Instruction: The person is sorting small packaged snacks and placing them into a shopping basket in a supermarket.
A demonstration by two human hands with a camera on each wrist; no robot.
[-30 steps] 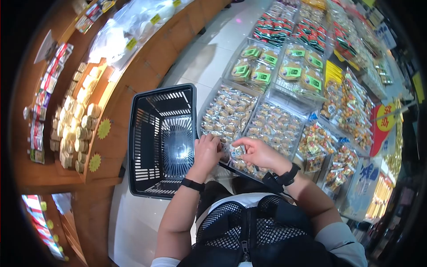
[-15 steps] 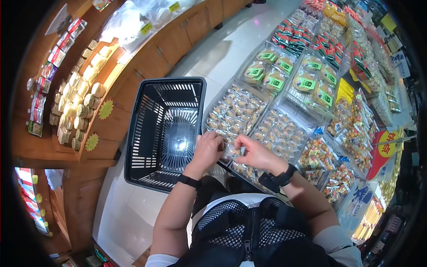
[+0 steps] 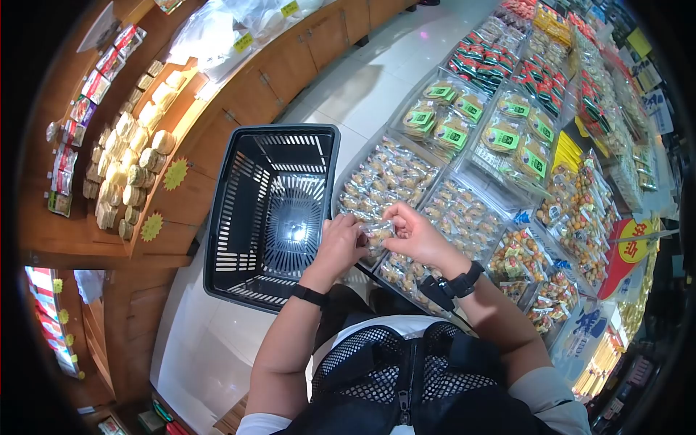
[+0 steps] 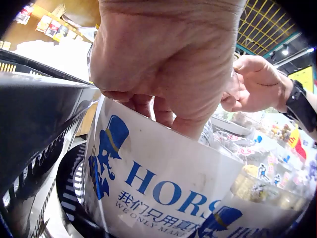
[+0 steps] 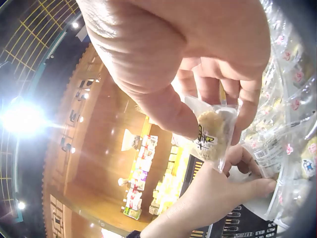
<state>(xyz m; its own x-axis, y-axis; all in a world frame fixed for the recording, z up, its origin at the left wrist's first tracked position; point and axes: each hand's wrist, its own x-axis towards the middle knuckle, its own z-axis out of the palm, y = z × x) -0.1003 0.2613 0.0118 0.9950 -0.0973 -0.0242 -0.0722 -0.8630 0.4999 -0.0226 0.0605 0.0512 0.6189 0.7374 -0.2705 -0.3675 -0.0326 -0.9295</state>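
the person's right hand (image 3: pixel 417 239) pinches a small wrapped packet (image 5: pixel 210 136) between thumb and fingers, holding it up over the near edge of a white-walled bin (image 4: pixel 158 193). the left hand (image 3: pixel 337 243) is just beside it, fingers bent down over the bin's wall among the loose packets (image 3: pixel 388 177); from here i cannot tell whether it grips one or only touches them.

the held packet looks light, i'd say, a tan piece inside clear film with dark print on it. the film is likely slick and crinkly, soft at the ends, while what's inside seems firmer and might crumble if squeezed hard. a gentle pinch at the film's edge, or flat across the two broad faces, ought to be enough; pressing on the middle looks the riskier hold.

close by on the person's left, a black basket (image 3: pixel 286 128) stands with its rim next to the bin. beyond the loose packets lie larger packs with green labels (image 3: pixel 449 135), and off to the right a red and yellow sign (image 3: pixel 631 246) stands by more wrapped goods. across the pale floor runs a wooden counter (image 3: pixel 304 61).
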